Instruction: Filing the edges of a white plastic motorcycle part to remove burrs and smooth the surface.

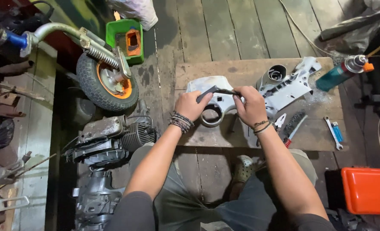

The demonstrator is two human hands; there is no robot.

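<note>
Both hands grip one dark flat tool [218, 90]. It lies sideways, from 9 to 3 o'clock. The left hand [191, 105] is closed on its left end and the right hand [250, 105] on its right end. The white plastic cover [218, 102] sits just under them on the wooden bench [241, 68].

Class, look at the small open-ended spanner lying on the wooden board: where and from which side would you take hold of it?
Grip the spanner at the middle of its slim shank, coming straight down from above. It lies flat on the wooden board, so only its narrow edges offer a pinch. A blue lighter lies close on its right, so keep your fingers on the shank's lower half, where there looks to be more room.
</note>
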